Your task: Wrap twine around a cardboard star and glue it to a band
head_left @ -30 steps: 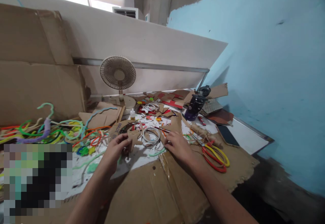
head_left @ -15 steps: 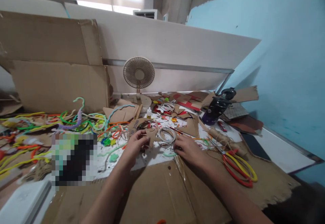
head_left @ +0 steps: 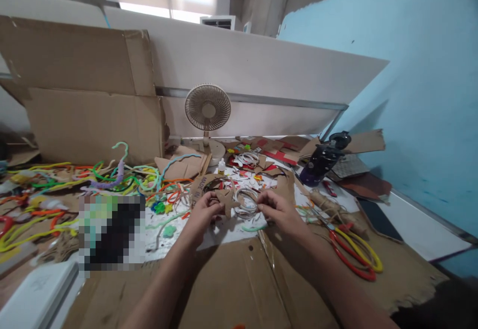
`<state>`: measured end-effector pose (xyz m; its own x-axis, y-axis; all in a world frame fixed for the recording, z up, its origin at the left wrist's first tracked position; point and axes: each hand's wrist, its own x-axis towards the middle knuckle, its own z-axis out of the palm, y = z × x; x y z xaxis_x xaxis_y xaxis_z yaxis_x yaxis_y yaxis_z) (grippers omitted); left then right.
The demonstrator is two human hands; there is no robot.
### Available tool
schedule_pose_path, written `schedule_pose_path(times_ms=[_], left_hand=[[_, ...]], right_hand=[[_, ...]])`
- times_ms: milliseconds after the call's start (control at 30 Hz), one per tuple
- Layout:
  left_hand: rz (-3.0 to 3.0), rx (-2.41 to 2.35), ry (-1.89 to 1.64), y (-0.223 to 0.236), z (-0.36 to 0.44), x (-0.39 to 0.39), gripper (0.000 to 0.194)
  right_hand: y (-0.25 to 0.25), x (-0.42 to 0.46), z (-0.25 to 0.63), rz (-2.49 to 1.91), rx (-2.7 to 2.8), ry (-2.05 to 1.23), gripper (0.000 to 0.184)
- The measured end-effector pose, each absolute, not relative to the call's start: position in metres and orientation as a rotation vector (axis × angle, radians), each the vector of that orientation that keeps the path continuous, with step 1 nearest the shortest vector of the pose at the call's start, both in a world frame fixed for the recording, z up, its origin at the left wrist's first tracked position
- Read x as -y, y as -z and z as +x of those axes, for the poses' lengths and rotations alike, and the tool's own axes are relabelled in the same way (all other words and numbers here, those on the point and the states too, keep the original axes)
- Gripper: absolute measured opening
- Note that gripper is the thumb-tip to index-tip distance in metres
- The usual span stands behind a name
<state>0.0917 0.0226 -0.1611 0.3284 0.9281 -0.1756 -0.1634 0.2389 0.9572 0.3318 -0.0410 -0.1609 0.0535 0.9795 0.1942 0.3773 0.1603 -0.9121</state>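
My left hand [head_left: 206,214] pinches a small brown cardboard star [head_left: 227,201] between thumb and fingers, holding it above the littered white table. Just right of the star is a loose coil of white cord or wire [head_left: 245,213]. My right hand [head_left: 278,210] is closed in a pinch at the coil's right edge; whether it grips the coil or a smaller piece, I cannot tell. A cut cardboard piece with printed letters [head_left: 197,184] is behind my left hand. A small dropper bottle [head_left: 221,166] stands beyond it.
Colourful pipe cleaners [head_left: 123,177] crowd the left side near a white box [head_left: 37,294]. Red and yellow-handled scissors [head_left: 353,252], twine [head_left: 328,207] and a phone [head_left: 379,218] lie right. A dark bottle [head_left: 319,162] and a fan [head_left: 208,110] stand behind. Cardboard [head_left: 231,279] covers the front.
The cardboard star now shows in my left hand's pinch. My right hand has risen slightly, its fingertips closing together beside the coil. The view has shifted a little.
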Motion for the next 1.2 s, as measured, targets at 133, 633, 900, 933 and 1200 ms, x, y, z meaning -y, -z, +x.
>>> schedule_pose_path(times_ms=[133, 633, 900, 933, 1200], left_hand=[[1.068, -0.906, -0.909, 0.163, 0.097, -0.021, 0.031], [1.020, -0.813, -0.903, 0.182, 0.115, -0.019, 0.049], [1.034, -0.848, -0.919, 0.183, 0.114, -0.018, 0.051], [1.036, -0.850, -0.920, 0.183, 0.114, -0.018, 0.050], [1.000, -0.847, -0.928, 0.183, 0.115, -0.020, 0.060]], right_hand=[[0.155, 0.026, 0.303, -1.265, 1.406, -0.864, 0.017], [0.166, 0.017, 0.258, -1.351, 1.426, -0.344, 0.011], [0.172, 0.019, 0.258, -1.348, 1.511, -0.221, 0.010], [0.173, 0.020, 0.258, -1.348, 1.528, -0.202, 0.010], [0.177, 0.022, 0.260, -1.374, 1.647, -0.075, 0.013]])
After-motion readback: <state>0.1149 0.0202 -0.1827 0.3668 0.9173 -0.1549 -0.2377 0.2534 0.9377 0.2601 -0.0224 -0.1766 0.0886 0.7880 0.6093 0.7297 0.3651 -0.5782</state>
